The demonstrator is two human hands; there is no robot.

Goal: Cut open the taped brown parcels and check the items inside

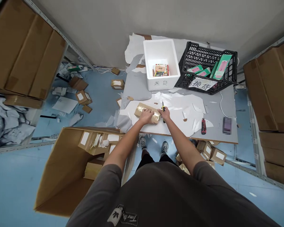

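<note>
A long brown cardboard package [140, 109] wrapped in shiny tape lies near the front edge of the table. Across its top rests my left hand [146, 116], its fingers curled over the package and gripping it. My right hand [165, 114] is closed around a yellow and black utility knife [163, 107], just past the package's right end. The knife's blade end points away from me. White paper scraps [167, 96] lie beyond both hands. To the right, a red and black cutter [204, 126] rests on the table.
A white foam box [162, 82] and a black crate [205, 52] with green and pink packs stand at the back of the table [223, 104]. At lower left is a big open carton [54, 176] holding smaller boxes. Shelves flank both sides.
</note>
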